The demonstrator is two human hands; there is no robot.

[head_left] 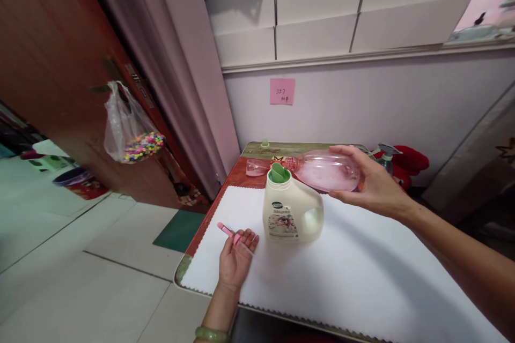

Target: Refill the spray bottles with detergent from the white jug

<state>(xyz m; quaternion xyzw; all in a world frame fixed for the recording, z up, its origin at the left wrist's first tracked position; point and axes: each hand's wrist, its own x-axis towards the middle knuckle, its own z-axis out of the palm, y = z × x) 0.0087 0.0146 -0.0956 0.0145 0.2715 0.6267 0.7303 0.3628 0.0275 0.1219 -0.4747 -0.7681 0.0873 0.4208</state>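
A clear plastic bottle [328, 171] with some foamy-looking residue is tipped nearly level in my right hand [374, 182], which is closed round its base end. Its neck points left, just above and behind the mouth of a cream detergent jug [293, 211] with a green pouring spout [278, 173]. Whether bottle and jug touch, I cannot tell. My left hand [236, 260] rests palm up at the left of the white mat, fingers curled on a pink pump head [230, 231] with a thin tube. The jug stands upright between both hands.
Behind the jug are a pinkish clear cup [257, 167] and a small green cap [264, 143]. A spray bottle [386, 156] and a red plush item [412, 159] sit at the back right. The white mat [346, 278] covers the red table [241, 178].
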